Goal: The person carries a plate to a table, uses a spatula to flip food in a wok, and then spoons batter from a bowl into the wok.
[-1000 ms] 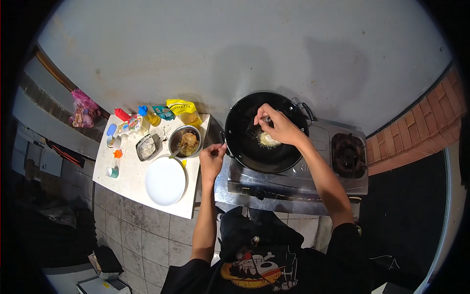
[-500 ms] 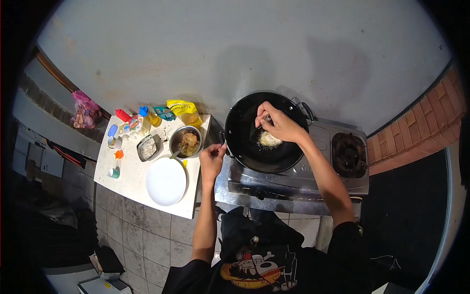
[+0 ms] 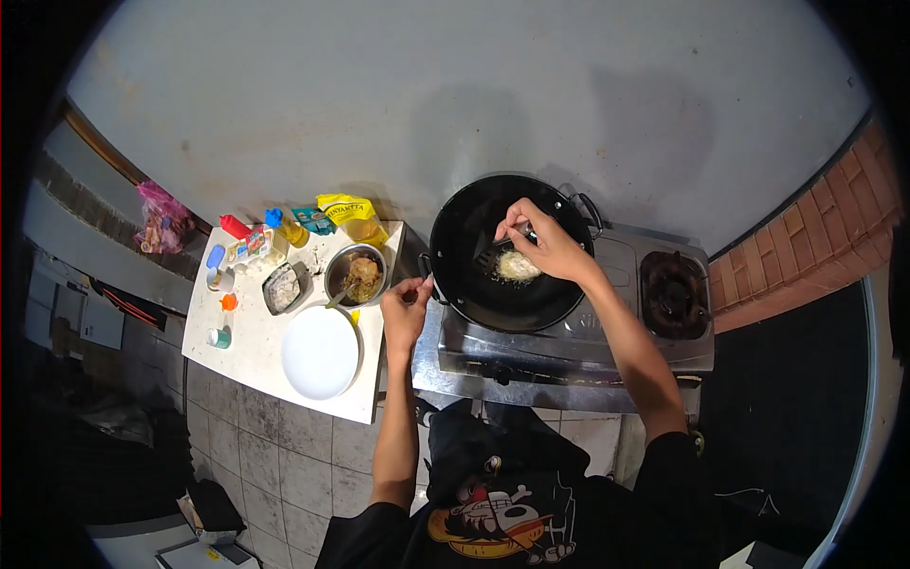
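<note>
My left hand (image 3: 406,311) has its fingers closed on the left handle of a black wok (image 3: 512,305). Over the middle of the wok, my right hand (image 3: 545,247) grips a dark slotted spatula (image 3: 487,256), whose blade is down in the pan. Beside the blade lies a pale, battered piece of food (image 3: 518,266) with small bubbles around it. Part of the spatula's handle is hidden by my fingers.
On the white table (image 3: 256,356) are a white plate (image 3: 320,351), a metal bowl of coated food (image 3: 358,276), a tray of flour (image 3: 282,288), bottles and a yellow oil pouch (image 3: 353,218). The stove's second burner (image 3: 675,294) is at right.
The spatula blade has shifted left and turned, so its slots now show beside the food. The whole view has moved slightly. Both hands keep their grips.
</note>
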### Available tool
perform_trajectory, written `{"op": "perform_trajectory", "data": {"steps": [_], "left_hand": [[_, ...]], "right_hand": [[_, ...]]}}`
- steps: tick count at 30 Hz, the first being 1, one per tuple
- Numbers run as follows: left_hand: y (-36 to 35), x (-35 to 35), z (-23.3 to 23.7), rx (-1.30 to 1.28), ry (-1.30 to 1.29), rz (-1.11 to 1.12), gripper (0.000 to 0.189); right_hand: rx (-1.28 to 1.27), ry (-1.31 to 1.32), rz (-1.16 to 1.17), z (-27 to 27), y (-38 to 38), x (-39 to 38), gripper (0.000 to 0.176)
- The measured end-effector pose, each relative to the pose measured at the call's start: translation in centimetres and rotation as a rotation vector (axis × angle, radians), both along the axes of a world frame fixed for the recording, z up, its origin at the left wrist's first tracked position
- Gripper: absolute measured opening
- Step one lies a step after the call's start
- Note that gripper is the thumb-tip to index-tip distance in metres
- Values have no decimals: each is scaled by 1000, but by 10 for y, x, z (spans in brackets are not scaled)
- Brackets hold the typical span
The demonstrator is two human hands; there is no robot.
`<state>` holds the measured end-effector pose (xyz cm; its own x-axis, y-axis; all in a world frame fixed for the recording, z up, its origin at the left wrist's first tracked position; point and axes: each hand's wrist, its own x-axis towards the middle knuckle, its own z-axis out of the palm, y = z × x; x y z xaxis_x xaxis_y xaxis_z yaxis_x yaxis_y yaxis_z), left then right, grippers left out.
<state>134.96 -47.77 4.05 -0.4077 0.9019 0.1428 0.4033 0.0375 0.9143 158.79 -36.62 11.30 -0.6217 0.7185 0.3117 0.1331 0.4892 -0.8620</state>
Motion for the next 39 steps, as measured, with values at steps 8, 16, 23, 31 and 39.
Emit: {"op": "perform_trajectory", "data": {"steps": [8, 16, 23, 31, 39], "left_hand": [[-1, 2, 7, -26, -16, -5, 28], [-3, 5, 14, -42, 17, 12, 27], [-2, 1, 6, -39, 27, 3, 25], [-3, 5, 18, -137, 15, -6, 16], [-4, 4, 9, -33, 74, -17, 22]], "right_hand": [[-42, 9, -10, 3, -2, 10, 11], [59, 99, -84, 15, -9, 23, 10], [-36, 189, -308, 19, -16, 49, 4], [44, 159, -583, 11, -20, 70, 11], [84, 61, -659, 20, -26, 73, 12]]}}
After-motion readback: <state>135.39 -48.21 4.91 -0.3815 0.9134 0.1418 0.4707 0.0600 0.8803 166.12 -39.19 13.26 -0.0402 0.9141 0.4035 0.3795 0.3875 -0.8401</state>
